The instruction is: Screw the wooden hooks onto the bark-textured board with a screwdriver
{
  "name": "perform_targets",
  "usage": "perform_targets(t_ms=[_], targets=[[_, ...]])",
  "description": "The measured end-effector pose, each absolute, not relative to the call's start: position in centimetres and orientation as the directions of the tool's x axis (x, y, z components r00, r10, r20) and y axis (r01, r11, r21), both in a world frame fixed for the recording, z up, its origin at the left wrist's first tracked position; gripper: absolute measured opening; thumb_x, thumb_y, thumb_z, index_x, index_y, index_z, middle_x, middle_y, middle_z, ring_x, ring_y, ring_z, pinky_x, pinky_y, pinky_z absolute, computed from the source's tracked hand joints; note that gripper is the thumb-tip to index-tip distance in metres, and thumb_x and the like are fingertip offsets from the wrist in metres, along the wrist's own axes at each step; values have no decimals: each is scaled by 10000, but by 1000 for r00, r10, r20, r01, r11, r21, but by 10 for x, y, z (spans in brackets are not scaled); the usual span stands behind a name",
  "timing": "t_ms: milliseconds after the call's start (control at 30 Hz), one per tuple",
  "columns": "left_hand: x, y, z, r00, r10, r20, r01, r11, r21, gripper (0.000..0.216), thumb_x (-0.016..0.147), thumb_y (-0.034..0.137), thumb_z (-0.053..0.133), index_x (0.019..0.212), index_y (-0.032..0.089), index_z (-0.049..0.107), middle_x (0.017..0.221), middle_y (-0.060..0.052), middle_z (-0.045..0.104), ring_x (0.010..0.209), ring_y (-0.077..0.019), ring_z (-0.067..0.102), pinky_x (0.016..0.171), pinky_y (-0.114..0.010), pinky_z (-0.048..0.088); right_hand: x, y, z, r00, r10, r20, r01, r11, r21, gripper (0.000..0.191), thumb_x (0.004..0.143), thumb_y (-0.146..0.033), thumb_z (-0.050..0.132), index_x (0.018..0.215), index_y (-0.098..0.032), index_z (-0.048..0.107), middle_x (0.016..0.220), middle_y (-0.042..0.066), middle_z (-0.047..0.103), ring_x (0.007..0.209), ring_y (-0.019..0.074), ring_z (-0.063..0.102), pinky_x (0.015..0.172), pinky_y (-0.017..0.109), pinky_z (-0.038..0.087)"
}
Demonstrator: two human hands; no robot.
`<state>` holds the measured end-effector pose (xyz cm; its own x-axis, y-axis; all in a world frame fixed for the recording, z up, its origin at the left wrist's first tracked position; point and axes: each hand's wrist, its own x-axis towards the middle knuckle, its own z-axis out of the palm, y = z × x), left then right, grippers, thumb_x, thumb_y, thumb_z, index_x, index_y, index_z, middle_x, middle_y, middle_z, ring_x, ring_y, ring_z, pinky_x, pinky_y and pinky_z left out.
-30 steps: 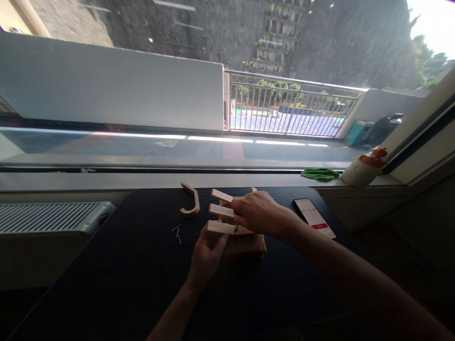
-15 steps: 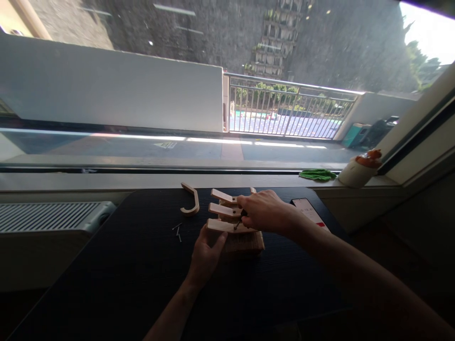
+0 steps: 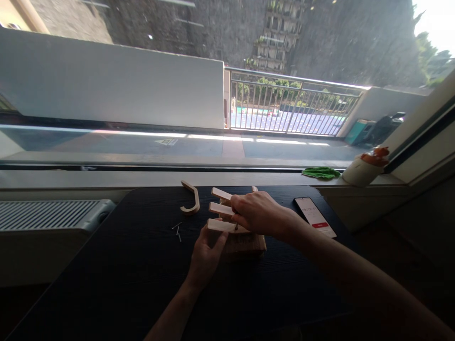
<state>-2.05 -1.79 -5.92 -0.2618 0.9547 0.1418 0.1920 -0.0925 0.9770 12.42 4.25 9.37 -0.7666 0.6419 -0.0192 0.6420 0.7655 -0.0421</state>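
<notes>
Several pale wooden hooks, with one nearest piece (image 3: 218,226), are set on a brown wooden block (image 3: 245,244) on the black table. My left hand (image 3: 204,258) is closed on the left end of the nearest wooden hook, thumb in front. Above that hook, my right hand (image 3: 258,210) is closed round a small dark tool, most of it hidden by the fingers. Its thin shaft (image 3: 236,226) points down at the hook's face. The middle hook (image 3: 220,210) and the far hook (image 3: 221,193) lie just beyond, partly covered by my right hand.
A loose wooden hook (image 3: 195,201) lies to the left, with several screws (image 3: 178,231) nearer me. A phone (image 3: 315,218) rests on the right. On the windowsill are a green cloth (image 3: 321,173) and a white container (image 3: 362,171). A radiator (image 3: 53,215) stands left.
My right hand has turned and shifted slightly left, now covering the tool's dark part and more of the middle hook. My left hand keeps its hold. The camera view has shifted slightly.
</notes>
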Motion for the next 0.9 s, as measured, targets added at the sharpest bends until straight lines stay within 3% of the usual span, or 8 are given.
perform_targets(t_ms=[300, 467, 667, 900], targets=[[-22, -17, -65, -256, 953, 166, 203, -114, 972, 413, 749, 323, 583, 1138, 198, 523, 1161, -62, 573, 1115, -227, 499, 968, -351, 351, 123, 45, 92, -639, 769, -13, 769, 639, -17, 319, 858, -423, 396, 900, -142, 542, 734, 71, 631, 649, 178, 584, 708, 316, 391], [-21, -18, -62, -248, 953, 172, 220, -118, 968, 394, 756, 324, 576, 1122, 186, 529, 1154, -68, 576, 1105, -230, 503, 962, -352, 348, 127, 36, 98, -710, 704, 6, 704, 710, -10, 362, 847, -471, 403, 968, -153, 527, 725, 49, 634, 624, 182, 577, 691, 328, 392], [-21, -18, -59, -245, 956, 162, 225, -107, 969, 388, 759, 326, 570, 1120, 186, 529, 1157, -69, 574, 1114, -231, 495, 967, -354, 341, 130, 34, 100, -807, 591, -11, 590, 806, -47, 187, 862, -316, 427, 922, -175, 534, 881, 54, 634, 755, 181, 590, 659, 280, 380], [-22, -17, -62, -233, 961, 151, 207, -103, 973, 397, 761, 317, 570, 1134, 190, 520, 1174, -67, 566, 1125, -228, 489, 976, -353, 342, 123, 39, 82, -774, 633, 17, 633, 774, -14, 208, 892, -328, 377, 898, -171, 513, 868, 67, 635, 796, 199, 599, 666, 287, 378]])
